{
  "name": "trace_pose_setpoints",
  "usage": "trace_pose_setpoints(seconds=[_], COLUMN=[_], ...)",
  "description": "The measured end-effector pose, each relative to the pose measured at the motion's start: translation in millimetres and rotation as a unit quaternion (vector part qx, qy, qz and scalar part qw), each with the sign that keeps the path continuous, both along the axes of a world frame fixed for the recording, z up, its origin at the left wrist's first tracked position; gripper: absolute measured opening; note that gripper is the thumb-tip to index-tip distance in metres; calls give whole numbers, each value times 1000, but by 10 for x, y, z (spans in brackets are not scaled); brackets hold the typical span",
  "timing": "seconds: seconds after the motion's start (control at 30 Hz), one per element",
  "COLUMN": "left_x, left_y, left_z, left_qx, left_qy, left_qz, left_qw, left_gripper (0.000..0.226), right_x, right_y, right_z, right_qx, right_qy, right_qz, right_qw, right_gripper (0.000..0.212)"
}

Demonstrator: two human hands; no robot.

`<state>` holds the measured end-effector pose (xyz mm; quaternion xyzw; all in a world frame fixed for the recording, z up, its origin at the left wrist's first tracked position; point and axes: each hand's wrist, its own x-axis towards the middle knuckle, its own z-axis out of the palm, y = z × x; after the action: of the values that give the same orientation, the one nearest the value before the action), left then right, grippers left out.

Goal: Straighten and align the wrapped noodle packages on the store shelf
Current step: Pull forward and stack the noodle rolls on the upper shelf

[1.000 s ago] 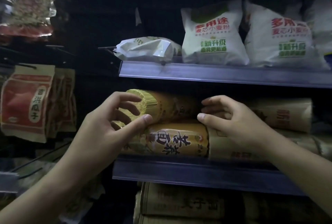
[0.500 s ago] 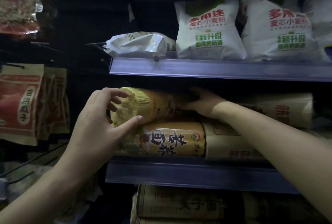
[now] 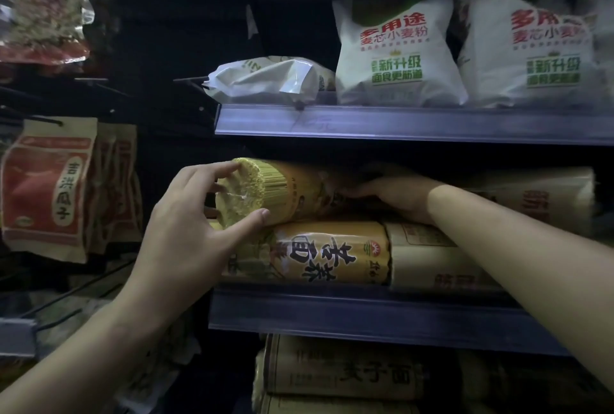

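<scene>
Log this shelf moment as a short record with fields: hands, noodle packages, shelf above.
left hand: fingers around the open end of the top noodle bundle
right hand: reaching deep onto the same bundle, fingers partly hidden
lower noodle package: lies flat beneath it at the shelf edge
upper shelf: two upright white flour bags, one toppled white bag

— What is printed on the white flour bags (image 3: 395,48)?
— "多用途 麦芯小麦粉" in red, "新升级" in green.
— And on the noodle rolls?
— "夫子面" is read on the lower tan roll (image 3: 349,370); "吉洪瓜子" is printed on the hanging red bag (image 3: 50,187).
</scene>
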<state>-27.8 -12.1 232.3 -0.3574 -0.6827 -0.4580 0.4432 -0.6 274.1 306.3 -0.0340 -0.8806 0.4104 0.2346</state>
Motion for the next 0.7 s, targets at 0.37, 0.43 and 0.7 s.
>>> trace_pose_setpoints(seconds=[0.37,0.43,0.7], left_x=[-372,-436,-686], left_y=[-150,-144,-59], left_z=[-11,-11,70], left_qx=[72,85,95], left_qy=[-149,-179,-268], left_qz=[-144,-174,-207], left_qw=[976,965,936], left_gripper=[48,44,26], right_x=[179,253,473], right_y=[-95,-111,-199], right_z=[-121,-168,-264], right_qx=[68,42,93], right_qy=[121,155,208], right_qz=[-122,-126,-173], right_qw=[983,979,958], right_gripper=[55,54,44])
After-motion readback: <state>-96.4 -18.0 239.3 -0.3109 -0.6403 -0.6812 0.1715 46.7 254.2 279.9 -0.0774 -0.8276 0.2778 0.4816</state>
